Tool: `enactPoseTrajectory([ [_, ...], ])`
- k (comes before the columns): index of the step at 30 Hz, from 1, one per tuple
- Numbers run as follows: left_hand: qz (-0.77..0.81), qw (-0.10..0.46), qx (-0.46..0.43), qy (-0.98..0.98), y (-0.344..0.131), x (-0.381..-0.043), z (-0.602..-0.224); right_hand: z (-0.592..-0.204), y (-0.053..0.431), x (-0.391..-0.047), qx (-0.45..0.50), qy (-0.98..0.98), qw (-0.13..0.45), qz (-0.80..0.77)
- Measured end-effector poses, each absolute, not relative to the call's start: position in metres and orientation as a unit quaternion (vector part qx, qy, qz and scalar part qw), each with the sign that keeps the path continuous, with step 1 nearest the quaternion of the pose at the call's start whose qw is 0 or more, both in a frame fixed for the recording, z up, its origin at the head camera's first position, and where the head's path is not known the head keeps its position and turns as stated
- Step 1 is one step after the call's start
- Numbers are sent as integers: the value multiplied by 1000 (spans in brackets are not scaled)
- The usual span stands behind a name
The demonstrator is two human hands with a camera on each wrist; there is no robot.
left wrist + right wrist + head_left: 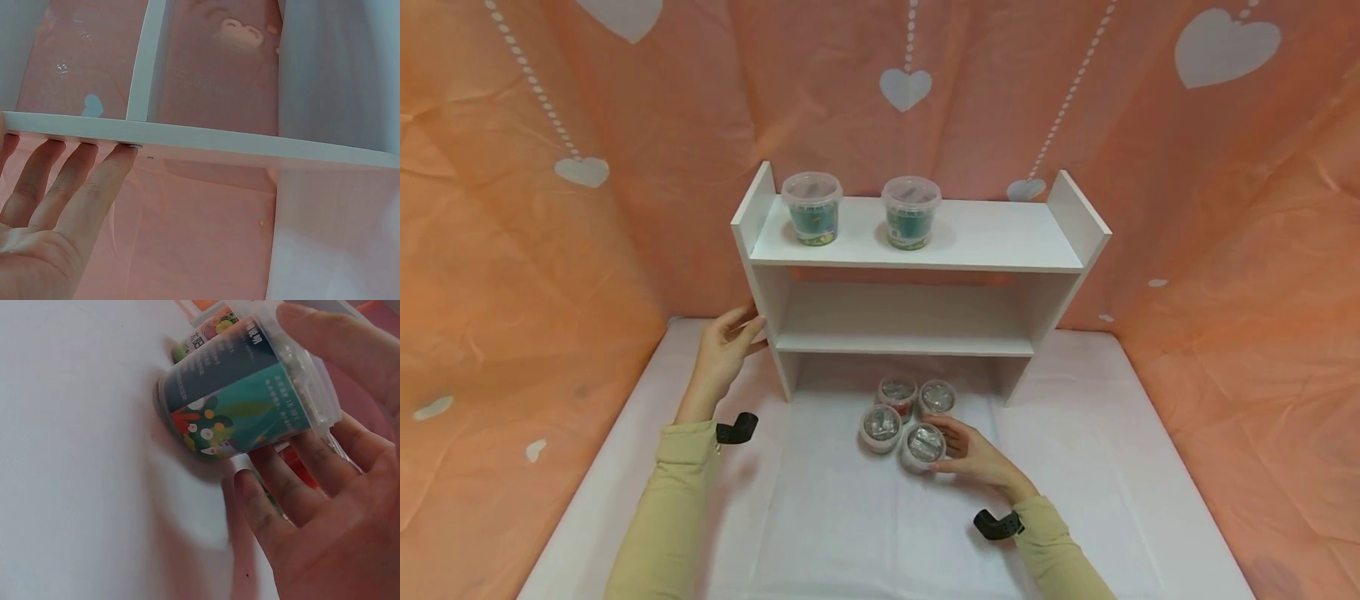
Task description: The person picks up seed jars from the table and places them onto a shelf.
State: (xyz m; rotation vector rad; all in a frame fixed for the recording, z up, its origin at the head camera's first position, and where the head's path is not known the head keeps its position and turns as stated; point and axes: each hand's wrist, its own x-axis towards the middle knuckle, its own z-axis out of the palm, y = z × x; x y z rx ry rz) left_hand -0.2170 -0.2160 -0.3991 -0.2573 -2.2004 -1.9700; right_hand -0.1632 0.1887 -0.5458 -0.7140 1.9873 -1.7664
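My right hand (977,458) holds the nearest of a small group of clear plastic tubs, the front-right tub (923,445), between thumb and fingers. In the right wrist view this tub (250,400) has a teal and dark printed label, with the thumb at its lid and fingers on the opposite side. Foil-like packets show through the lids. My left hand (722,358) touches the outer left side of a white shelf unit (917,346). In the left wrist view its extended fingertips (119,156) rest against the side panel (262,140).
Two tubs with teal labels, a left one (812,212) and a right one (910,217), stand on the top board. More tubs (880,425) sit close by the held one on the white tablecloth (835,533). An orange curtain (820,83) with white hearts surrounds the table.
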Motion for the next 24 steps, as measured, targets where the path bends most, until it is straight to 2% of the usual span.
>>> enactPoseTrajectory([
  [10,-664,93,-90,-737,-216,-216,-400,-543,204,-160,-268,700,173,-639],
  [18,-667,91,-89,-734,-217,-216,-400,-534,220,-153,-228,693,181,-660],
  [24,-667,88,-88,-734,-216,-217,-400,-528,223,-155,-250,682,161,-668],
])
